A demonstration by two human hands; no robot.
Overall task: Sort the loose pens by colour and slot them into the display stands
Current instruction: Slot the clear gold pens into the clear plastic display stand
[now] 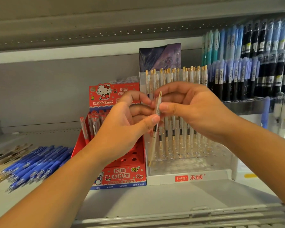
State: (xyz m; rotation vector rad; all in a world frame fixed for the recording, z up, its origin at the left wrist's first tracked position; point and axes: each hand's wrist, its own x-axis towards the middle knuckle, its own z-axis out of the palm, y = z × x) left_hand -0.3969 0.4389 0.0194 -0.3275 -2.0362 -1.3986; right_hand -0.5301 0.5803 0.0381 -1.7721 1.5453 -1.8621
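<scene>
Fingers (155, 119): left hand (122, 129) + right hand (197, 111) pinch 1 pen (158, 104) | clear stand (204, 177) behind

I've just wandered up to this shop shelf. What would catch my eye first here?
Two hands meet in the middle: the left hand and the right hand both pinch one clear pen with gold trim, upright before a clear stand of matching pens. Left of that sits a bright red box with a cartoon cat and a few red pens, and blue pens lie heaped on the shelf at far left.
</scene>
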